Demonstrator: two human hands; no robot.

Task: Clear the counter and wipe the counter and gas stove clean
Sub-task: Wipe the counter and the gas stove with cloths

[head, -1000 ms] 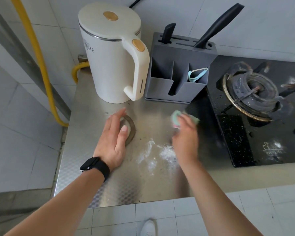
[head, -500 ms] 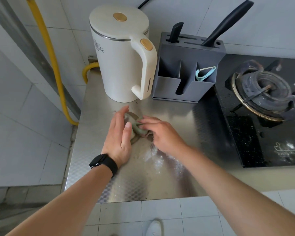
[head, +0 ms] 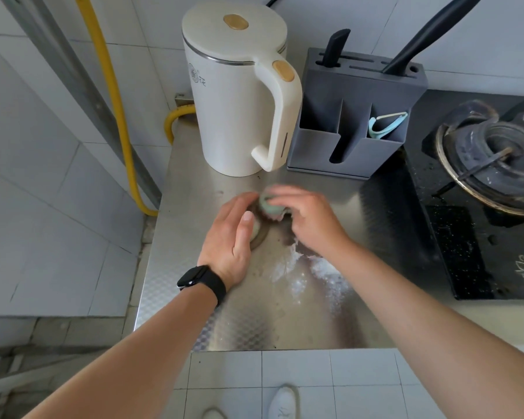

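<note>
Head view: a grey knife block (head: 354,116) on the steel bench (head: 194,297) holds two black-handled knives (head: 421,34) in its top slots and a pale-blue peeler (head: 384,125) in its front right compartment. Before the white kettle (head: 233,110), the right hand (head: 312,222) grips a bunched green cloth (head: 270,207), too blurred to show any long axis, against the bench. The left hand (head: 230,237) lies flat, fingers straight, on a round disc (head: 259,238).
</note>
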